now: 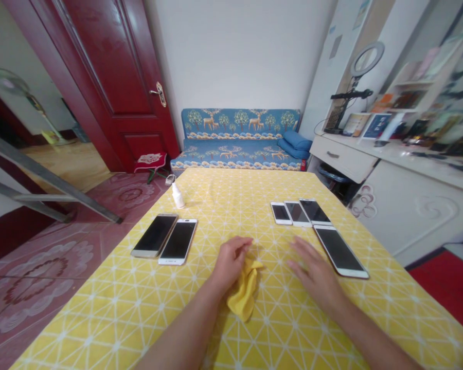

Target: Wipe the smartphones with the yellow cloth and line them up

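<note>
Left hand (230, 263) half-curled over yellow cloth (245, 290), grip unclear; right hand (316, 272) open, empty, just beside phone (341, 252), long axis slanting toward table (100, 318) far edge.

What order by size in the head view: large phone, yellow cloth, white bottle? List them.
1. Large phone
2. Yellow cloth
3. White bottle
The cloth is crumpled and nearer the camera, so its rank is unsure.

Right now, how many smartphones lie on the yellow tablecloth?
6. Left: two side by side, outer phone, inner phone. Right: a row of three, left phone, middle phone, right phone, and a larger phone by the right hand. None seems hidden.
</note>
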Motion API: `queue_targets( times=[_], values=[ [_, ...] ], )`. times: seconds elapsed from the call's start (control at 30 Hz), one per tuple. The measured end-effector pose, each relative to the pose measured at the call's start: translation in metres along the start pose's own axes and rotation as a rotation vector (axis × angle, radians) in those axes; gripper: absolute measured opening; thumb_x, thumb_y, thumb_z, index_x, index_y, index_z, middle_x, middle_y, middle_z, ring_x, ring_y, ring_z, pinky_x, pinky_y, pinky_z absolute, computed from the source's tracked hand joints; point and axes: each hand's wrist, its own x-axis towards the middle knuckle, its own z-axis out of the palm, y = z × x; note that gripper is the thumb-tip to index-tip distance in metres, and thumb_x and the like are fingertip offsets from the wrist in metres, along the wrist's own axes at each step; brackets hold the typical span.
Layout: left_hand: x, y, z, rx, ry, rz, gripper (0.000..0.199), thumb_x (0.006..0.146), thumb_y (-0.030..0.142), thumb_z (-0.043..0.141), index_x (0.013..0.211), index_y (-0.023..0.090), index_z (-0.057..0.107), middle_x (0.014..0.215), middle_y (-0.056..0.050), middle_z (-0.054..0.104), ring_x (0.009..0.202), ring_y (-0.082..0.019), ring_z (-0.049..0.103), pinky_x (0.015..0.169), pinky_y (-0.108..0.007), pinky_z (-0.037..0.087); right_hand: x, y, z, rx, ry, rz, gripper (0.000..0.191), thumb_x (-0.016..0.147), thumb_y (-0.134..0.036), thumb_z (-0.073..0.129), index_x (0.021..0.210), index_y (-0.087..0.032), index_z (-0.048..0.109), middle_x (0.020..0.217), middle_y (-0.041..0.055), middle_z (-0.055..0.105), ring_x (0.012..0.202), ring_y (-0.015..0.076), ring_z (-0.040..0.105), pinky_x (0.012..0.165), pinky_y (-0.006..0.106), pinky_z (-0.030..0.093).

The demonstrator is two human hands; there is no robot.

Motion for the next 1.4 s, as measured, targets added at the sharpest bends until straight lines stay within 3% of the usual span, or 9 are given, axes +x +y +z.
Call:
queue_targets(
  times=[0.07,0.17,0.3,0.53,0.7,0.87,1.13,1.3,1.4],
  values=[
    [0.004,-0.007,-0.017,0.184,0.132,0.000,0.030,0.087,0.018,0.044,0.105,0.019,0.068,0.102,-0.007,0.068,0.097,-0.019,0.061,0.090,-0.034,0.047,-0.001,-0.049,0.000,0.147,-0.205,-0.072,0.037,0.088,-0.040,0.050,0.120,-0.022,0.057,0.124,0.0089,0.057,0.113,0.0233,0.055,0.095,0.036,0.044],
    [0.007,-0.015,-0.045,0.580,0.313,-0.105,0.035,0.085,0.019,0.044,0.113,0.017,0.065,0.113,-0.011,0.064,0.109,-0.025,0.055,0.098,-0.040,0.041,-0.002,-0.106,0.001,0.210,-0.355,-0.122,0.058,0.068,-0.044,0.073,0.120,-0.028,0.054,0.115,0.0040,0.058,0.097,0.0238,0.059,0.080,0.035,0.047],
    [0.005,-0.022,-0.062,0.917,0.359,-0.332,0.050,0.085,0.028,0.047,0.131,0.009,0.051,0.126,-0.021,0.055,0.121,-0.035,0.047,0.102,-0.050,0.034,0.004,-0.132,0.013,0.176,-0.417,-0.196,0.055,0.067,-0.035,0.076,0.118,-0.026,0.055,0.109,0.0041,0.057,0.091,0.0232,0.058,0.072,0.033,0.045],
    [0.005,-0.018,-0.051,1.008,0.177,-0.491,0.061,0.087,0.038,0.045,0.139,0.007,0.041,0.143,-0.030,0.035,0.136,-0.041,0.028,0.106,-0.057,0.025,0.012,-0.121,0.038,0.313,-0.250,-0.188,0.014,0.083,-0.023,0.061,0.098,-0.023,0.062,0.111,0.0027,0.056,0.092,0.0172,0.058,0.079,0.030,0.044],
    [0.002,-0.007,-0.037,0.866,0.012,-0.269,0.055,0.087,0.037,0.046,0.136,0.012,0.047,0.144,-0.026,0.037,0.137,-0.038,0.029,0.107,-0.054,0.026,0.017,-0.112,0.043,0.669,-0.098,-0.045,0.016,0.089,-0.032,0.054,0.087,-0.020,0.064,0.092,0.0029,0.062,0.086,0.0165,0.059,0.078,0.028,0.045],
    [-0.008,0.000,-0.014,0.662,-0.149,-0.042,0.056,0.073,0.016,0.060,0.129,0.015,0.054,0.148,-0.023,0.033,0.139,-0.035,0.025,0.111,-0.052,0.023,0.022,-0.100,0.043,0.928,-0.054,0.205,0.031,0.087,-0.045,0.052,0.090,-0.018,0.066,0.079,0.0022,0.066,0.071,0.0164,0.060,0.062,0.025,0.046],
    [-0.005,-0.005,-0.018,0.543,0.036,0.005,0.045,0.085,0.020,0.047,0.129,0.017,0.053,0.138,-0.015,0.048,0.131,-0.029,0.039,0.110,-0.052,0.027,0.033,-0.080,0.042,1.006,0.124,0.418,0.035,0.086,-0.052,0.052,0.080,-0.019,0.061,0.070,-0.0010,0.058,0.062,0.0129,0.052,0.057,0.023,0.043],
    [0.001,-0.016,-0.042,0.726,0.129,-0.151,0.066,0.079,0.039,0.058,0.139,0.015,0.042,0.138,-0.018,0.046,0.133,-0.037,0.033,0.110,-0.059,0.018,0.032,-0.078,0.044,1.067,0.063,0.429,0.036,0.086,-0.054,0.051,0.086,-0.019,0.062,0.069,-0.0014,0.055,0.059,0.0117,0.049,0.051,0.021,0.040],
    [0.001,-0.019,-0.050,0.730,0.085,-0.176,0.073,0.077,0.044,0.060,0.140,0.011,0.039,0.136,-0.018,0.048,0.129,-0.033,0.038,0.110,-0.050,0.025,0.032,-0.079,0.044,1.071,0.070,0.429,0.036,0.085,-0.053,0.053,0.085,-0.019,0.063,0.071,-0.0005,0.056,0.061,0.0123,0.049,0.052,0.021,0.040]
  ],
)
